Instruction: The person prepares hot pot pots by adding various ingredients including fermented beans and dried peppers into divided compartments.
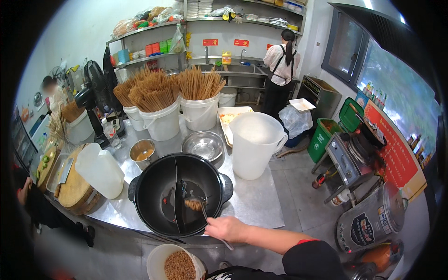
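Note:
My right hand (225, 229) grips the metal handle of a spoon (204, 210). Brown, grainy food (193, 204) fills its bowl, inside the right half of a black two-part hot pot (154, 190). A curved divider (179, 206) splits the pot; dark liquid and small red bits lie on its bottom. Close in front of my body is a white bucket (155, 262) with brown granules (179, 265) in it; what supports it is hidden. Out of view is my left hand.
On the steel table (252, 203) stand a translucent pitcher (257, 147), a steel bowl (202, 144), a steel pot (141, 154) and buckets of skewers (159, 119). A cleaver (64, 175) lies on a chopping block (75, 185). One person (281, 63) stands at the sinks; another's hand (25, 189) is at far left.

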Action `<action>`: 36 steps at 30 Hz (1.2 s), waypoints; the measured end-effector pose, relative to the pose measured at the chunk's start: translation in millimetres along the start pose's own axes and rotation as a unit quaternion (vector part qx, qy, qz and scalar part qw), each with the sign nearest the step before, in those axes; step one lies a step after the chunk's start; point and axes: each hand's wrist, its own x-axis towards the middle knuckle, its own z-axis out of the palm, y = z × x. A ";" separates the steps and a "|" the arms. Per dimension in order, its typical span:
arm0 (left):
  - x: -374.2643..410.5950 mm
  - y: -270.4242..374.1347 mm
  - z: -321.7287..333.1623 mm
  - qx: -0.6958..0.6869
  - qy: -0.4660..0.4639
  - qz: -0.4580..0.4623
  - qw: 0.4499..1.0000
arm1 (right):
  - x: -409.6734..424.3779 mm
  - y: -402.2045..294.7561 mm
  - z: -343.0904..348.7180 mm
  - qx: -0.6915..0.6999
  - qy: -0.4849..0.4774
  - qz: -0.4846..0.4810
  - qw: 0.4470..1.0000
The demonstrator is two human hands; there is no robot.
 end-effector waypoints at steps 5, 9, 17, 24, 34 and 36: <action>-11.0 -3.4 1.4 0.039 0.021 0.018 0.999 | 0.6 -4.4 -12.5 -0.009 0.090 -0.001 0.996; -23.9 -6.8 4.2 0.097 0.032 0.056 0.993 | -16.0 7.8 -2.9 -0.001 0.048 0.040 0.998; -10.1 16.2 -6.2 0.130 0.021 0.115 0.985 | 11.3 -14.7 -22.5 0.636 0.012 0.343 0.691; 3.5 53.5 5.1 0.080 0.038 0.047 0.995 | 19.8 -39.1 18.9 0.473 -0.171 0.166 0.848; 14.9 73.3 9.8 0.163 0.028 0.042 0.985 | 24.4 -60.3 67.8 0.414 -0.253 -0.005 0.874; 16.8 75.9 9.5 0.166 0.025 0.044 0.985 | 28.5 -59.1 65.5 0.486 -0.247 0.069 0.835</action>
